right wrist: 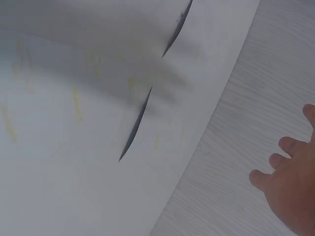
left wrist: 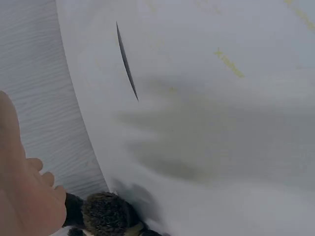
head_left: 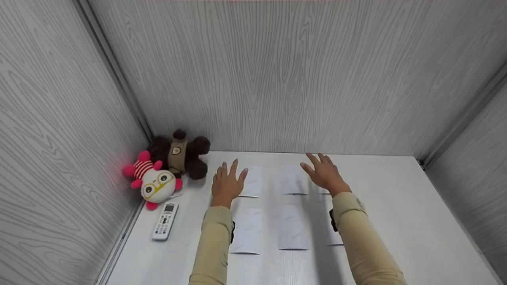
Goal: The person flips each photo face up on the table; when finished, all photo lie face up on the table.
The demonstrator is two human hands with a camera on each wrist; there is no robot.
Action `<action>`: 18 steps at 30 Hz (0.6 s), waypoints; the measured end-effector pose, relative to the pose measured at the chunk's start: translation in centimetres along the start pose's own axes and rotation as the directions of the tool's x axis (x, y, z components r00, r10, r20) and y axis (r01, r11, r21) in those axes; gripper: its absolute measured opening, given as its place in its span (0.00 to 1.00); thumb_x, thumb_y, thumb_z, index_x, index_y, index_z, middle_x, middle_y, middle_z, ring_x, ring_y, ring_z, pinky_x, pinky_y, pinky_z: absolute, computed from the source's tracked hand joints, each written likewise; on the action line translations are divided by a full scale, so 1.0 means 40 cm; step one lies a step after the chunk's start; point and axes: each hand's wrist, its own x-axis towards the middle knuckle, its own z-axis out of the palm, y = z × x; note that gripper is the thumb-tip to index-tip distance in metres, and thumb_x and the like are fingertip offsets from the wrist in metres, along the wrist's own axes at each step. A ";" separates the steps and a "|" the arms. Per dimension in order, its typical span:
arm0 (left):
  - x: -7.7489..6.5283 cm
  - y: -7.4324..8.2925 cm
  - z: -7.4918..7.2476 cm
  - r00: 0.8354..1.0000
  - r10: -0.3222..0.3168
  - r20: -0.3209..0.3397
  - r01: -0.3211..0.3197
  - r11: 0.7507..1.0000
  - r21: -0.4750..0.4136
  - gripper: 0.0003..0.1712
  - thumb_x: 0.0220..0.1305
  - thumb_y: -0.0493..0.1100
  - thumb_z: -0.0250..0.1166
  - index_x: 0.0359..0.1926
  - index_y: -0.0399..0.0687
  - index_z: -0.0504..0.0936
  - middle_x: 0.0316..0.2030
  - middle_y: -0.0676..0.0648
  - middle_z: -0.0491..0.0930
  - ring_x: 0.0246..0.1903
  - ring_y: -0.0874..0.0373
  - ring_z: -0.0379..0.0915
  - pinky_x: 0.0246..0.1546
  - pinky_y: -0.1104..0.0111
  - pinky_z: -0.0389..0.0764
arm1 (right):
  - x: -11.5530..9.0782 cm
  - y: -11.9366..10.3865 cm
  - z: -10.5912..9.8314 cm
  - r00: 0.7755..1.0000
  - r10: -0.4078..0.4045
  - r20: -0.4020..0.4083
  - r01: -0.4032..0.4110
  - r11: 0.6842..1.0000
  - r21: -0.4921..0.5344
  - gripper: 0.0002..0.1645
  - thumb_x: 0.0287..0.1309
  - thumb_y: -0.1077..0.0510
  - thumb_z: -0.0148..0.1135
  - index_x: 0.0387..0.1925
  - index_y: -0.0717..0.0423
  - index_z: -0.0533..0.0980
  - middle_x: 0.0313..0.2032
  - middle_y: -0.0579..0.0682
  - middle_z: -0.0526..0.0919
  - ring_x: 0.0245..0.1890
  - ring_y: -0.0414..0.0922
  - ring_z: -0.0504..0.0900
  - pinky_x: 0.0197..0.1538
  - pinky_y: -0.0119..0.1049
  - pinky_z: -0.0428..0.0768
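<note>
In the head view my left hand [head_left: 227,184] is held over the table with spread fingers and nothing in it. Beside it lies a white paper sheet [head_left: 252,183], partly covered by the hand. My right hand [head_left: 325,174] also hangs above the table, its fingers spread and holding nothing. A white sheet [head_left: 294,181] is just left of it, and another is mostly hidden under the right wrist. Nearer the front lie a left sheet [head_left: 246,229], a middle sheet [head_left: 293,227] and a right sheet [head_left: 334,239], the last partly behind the right sleeve. Both wrist views show shadows on the white surface.
A brown plush bear [head_left: 178,154] and a pink-and-white plush toy [head_left: 158,184] lie in the back left corner. A white remote control [head_left: 165,221] is in front of them. Grey wood-grain panels [head_left: 277,79] enclose the white table [head_left: 400,221] at the back and sides.
</note>
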 end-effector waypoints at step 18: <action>0.024 -0.049 0.020 0.936 -0.256 0.243 0.352 0.721 -0.597 0.43 0.80 0.64 0.32 0.77 0.36 0.58 0.77 0.35 0.57 0.77 0.39 0.49 0.78 0.49 0.55 | 0.033 -0.090 0.190 0.974 0.097 0.207 -0.227 0.505 0.833 0.46 0.77 0.31 0.32 0.78 0.61 0.53 0.75 0.69 0.59 0.76 0.65 0.59 0.75 0.55 0.65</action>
